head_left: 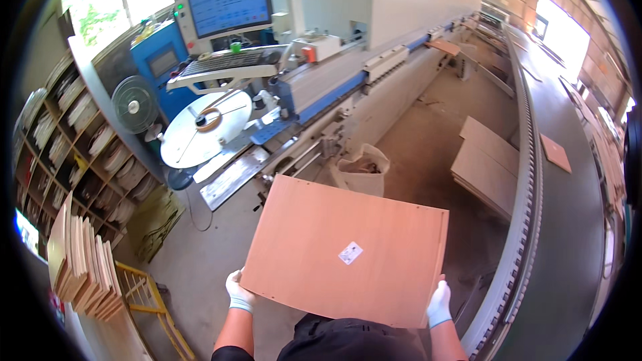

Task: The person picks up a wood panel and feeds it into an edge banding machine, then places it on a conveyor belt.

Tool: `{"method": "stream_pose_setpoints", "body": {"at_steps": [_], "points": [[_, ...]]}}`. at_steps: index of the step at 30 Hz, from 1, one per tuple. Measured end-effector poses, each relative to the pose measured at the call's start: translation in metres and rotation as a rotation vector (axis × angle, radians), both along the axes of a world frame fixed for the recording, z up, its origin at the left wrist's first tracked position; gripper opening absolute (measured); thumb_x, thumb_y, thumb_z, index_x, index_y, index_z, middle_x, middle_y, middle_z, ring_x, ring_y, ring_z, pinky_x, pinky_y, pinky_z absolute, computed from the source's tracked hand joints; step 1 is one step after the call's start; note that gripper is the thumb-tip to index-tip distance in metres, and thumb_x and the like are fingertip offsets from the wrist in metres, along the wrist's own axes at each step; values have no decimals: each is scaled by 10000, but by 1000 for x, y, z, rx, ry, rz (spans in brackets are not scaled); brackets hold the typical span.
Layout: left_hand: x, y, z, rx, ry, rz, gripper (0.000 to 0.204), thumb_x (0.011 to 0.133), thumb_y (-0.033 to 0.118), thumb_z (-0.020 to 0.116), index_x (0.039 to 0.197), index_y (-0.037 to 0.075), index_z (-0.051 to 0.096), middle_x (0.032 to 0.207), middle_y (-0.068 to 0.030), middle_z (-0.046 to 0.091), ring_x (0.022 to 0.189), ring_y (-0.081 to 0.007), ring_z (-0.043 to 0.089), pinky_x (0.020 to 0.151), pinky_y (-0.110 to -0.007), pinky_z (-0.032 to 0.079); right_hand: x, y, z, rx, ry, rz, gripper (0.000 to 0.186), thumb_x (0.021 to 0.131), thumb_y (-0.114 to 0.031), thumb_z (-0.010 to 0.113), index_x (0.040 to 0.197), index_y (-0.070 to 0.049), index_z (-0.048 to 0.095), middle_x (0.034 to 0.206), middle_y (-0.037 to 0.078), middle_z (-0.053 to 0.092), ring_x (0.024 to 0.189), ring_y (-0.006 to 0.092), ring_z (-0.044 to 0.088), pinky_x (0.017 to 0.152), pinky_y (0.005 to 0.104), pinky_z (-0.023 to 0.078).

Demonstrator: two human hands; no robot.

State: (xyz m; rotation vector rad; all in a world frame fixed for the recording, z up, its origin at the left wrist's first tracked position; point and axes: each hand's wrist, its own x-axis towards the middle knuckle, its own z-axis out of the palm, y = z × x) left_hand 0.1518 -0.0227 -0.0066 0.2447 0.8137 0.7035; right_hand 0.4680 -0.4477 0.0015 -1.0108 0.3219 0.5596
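Observation:
A large light-brown wooden panel (321,241) with a small white label near its middle is held flat in front of my body. My left hand (239,289), in a white glove, grips its near left corner. At the near right edge my right hand (439,302), gloved too, holds the panel from the side. The fingers of both hands are partly hidden beneath and behind the board. Beyond the panel stands the long edge-banding machine (321,90), with a white disc (194,135) carrying a coil of brown edge tape at its near end.
A monitor (231,5) and keyboard (224,61) sit on the machine, near a green fan (136,104). Left are shelves of tape rolls (83,110) and stacked boards (87,267). A waste bin (361,172) and leaning panels (485,167) lie ahead; a conveyor (568,227) runs along the right.

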Motion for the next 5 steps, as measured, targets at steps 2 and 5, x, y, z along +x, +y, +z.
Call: {"method": "stream_pose_setpoints", "body": {"at_steps": [2,5], "points": [[-21,7,-15,31,21,136,442,864,335,385,1122,33,579,1115,-119,630,1014,-307,596,895,-470,453,0,35,-13,-75,-68,77,525,1009,-414,330,1242,16,520,1223,141,576,1105,273,566,948,401,467],[-37,14,-19,-28,33,411,470,864,332,364,1164,32,568,1191,-125,604,1081,-302,572,904,-466,451,3,78,-17,-125,-98,162,507,982,-405,444,1235,28,519,1213,142,582,1096,262,571,950,401,467]]}}
